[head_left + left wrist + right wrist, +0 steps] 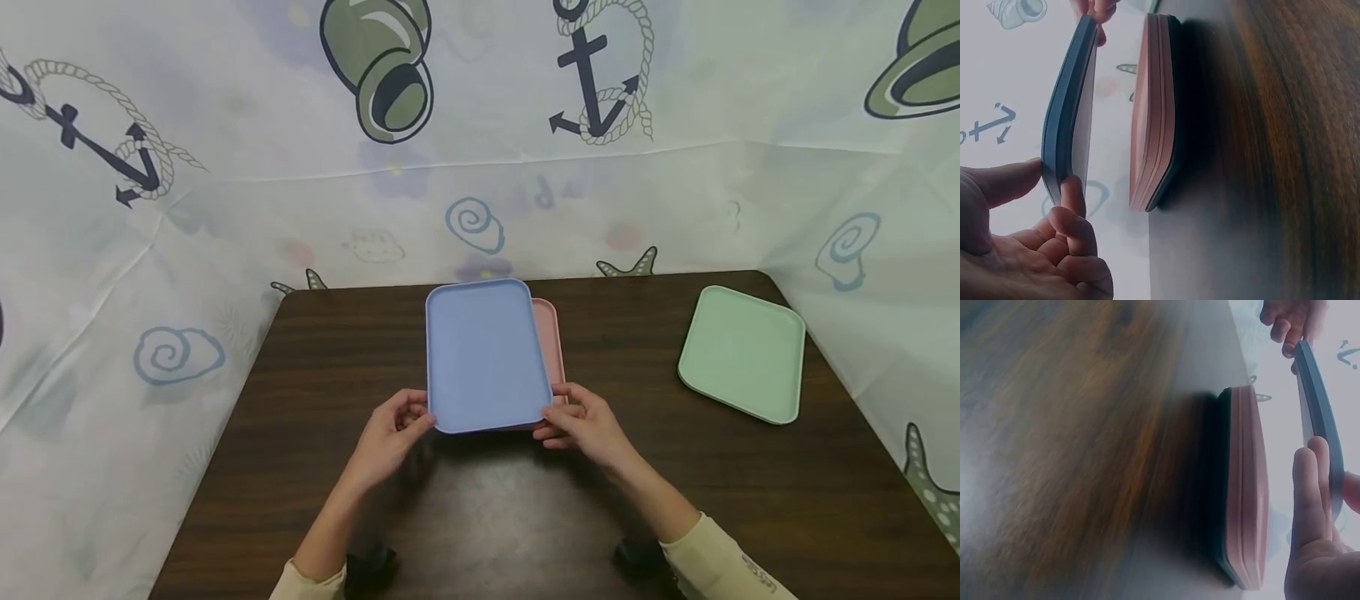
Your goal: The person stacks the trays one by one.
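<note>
A blue rectangular tray (pixel 487 358) is held up off the table by both hands. My left hand (pixel 386 437) pinches its near left corner, thumb on one face and fingers on the other. At the near right corner my right hand (pixel 588 425) grips it the same way. Beneath it, and apart from it, lies a pink tray (pixel 551 342), mostly covered in the head view. Both wrist views show pink layers (pixel 1155 119) resting on a dark green layer (pixel 1223 487) on the table.
A light green tray (pixel 742 354) lies at the right side of the dark wooden table (pixel 337 350), angled near the edge. Behind and beside the table hangs a pale printed cloth (pixel 480 158). Two dark objects (pixel 371 562) sit below the forearms, their kind unclear.
</note>
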A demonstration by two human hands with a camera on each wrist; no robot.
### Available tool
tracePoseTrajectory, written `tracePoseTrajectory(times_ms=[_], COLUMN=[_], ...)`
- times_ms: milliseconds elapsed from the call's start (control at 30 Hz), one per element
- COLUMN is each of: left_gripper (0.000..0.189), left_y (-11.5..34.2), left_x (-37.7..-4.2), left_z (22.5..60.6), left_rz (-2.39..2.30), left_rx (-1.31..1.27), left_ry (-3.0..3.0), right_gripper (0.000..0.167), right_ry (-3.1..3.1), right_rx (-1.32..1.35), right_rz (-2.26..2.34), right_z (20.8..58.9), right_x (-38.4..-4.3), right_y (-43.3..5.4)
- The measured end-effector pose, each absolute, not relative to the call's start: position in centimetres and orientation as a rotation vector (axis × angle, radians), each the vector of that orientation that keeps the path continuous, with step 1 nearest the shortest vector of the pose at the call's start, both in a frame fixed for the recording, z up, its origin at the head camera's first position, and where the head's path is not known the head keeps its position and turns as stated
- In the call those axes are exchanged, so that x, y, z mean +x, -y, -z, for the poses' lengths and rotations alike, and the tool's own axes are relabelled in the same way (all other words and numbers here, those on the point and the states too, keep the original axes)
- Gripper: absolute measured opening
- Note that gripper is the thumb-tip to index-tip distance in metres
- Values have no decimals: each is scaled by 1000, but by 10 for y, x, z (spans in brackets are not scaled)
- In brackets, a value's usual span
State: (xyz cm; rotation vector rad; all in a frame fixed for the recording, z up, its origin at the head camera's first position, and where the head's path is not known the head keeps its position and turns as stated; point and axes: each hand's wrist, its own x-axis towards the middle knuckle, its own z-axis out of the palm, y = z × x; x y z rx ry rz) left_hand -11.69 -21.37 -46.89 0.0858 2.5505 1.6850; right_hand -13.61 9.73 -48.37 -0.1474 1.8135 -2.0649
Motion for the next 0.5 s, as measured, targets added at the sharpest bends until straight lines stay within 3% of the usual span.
tracePoseTrajectory(times_ms=[500], left_gripper=[25], left_y=[194], left_x=[-132], left_z=[482], left_rz=[-1634], left_rx=[85], left_ry=[-2594], right_gripper=[50], right_ry=[-1861], right_rx=[-99], right_rz=[2029], right_z=[491], right_x=[-145], right_y=[-118])
